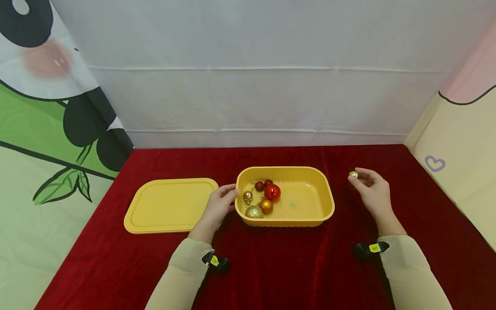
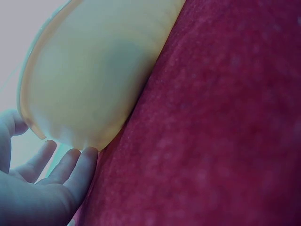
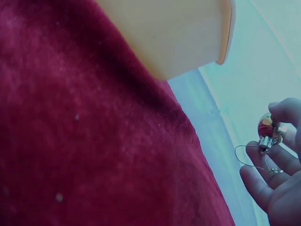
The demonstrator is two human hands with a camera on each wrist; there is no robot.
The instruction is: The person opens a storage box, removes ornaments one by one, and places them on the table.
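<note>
A yellow plastic box (image 1: pixel 284 223) stands on red cloth, with several Christmas baubles grouped at its left end. Among them are a shiny red bauble (image 1: pixel 272 192), an orange one (image 1: pixel 266 206), a glittery gold one (image 1: pixel 254 212) and a small gold one (image 1: pixel 247 196). My left hand (image 1: pixel 220 204) holds the box at its left end, thumb at the rim and fingertips against the outer wall. Right of the box, my right hand (image 1: pixel 373 193) pinches a small shiny gold bauble (image 3: pixel 266 126) between thumb and fingers. Its metal cap and thin loop of string hang toward the lower fingers.
A flat yellow lid (image 1: pixel 170 206) lies left of the box, beside my left forearm. Red velvet cloth (image 1: pixel 279 267) covers the table. A pale fabric backdrop (image 1: pixel 267 99) rises behind the table's far edge, with printed panels at both sides.
</note>
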